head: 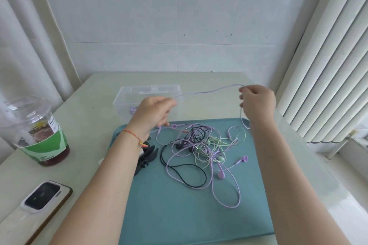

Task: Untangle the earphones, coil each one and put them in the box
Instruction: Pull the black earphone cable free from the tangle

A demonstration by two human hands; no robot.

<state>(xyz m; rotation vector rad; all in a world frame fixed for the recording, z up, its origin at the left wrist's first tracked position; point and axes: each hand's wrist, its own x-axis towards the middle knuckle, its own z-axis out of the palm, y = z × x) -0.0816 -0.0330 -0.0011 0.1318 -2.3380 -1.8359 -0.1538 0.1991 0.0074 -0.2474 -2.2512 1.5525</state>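
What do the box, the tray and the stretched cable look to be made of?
Box: clear, glossy, probably hard plastic; the table shows through its walls. Tray: matte teal, likely plastic or silicone; smooth, no glare. Cable: lilac, looks rubbery-coated, thin and flexible, sagging between the left hand and right hand.

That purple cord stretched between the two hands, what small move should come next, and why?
Probably lift the right hand a little higher to draw the purple cord out of the tangle. Both hands pinch it, the left hand near the clear box, yet below the right hand it still runs down to the pile on the teal tray.
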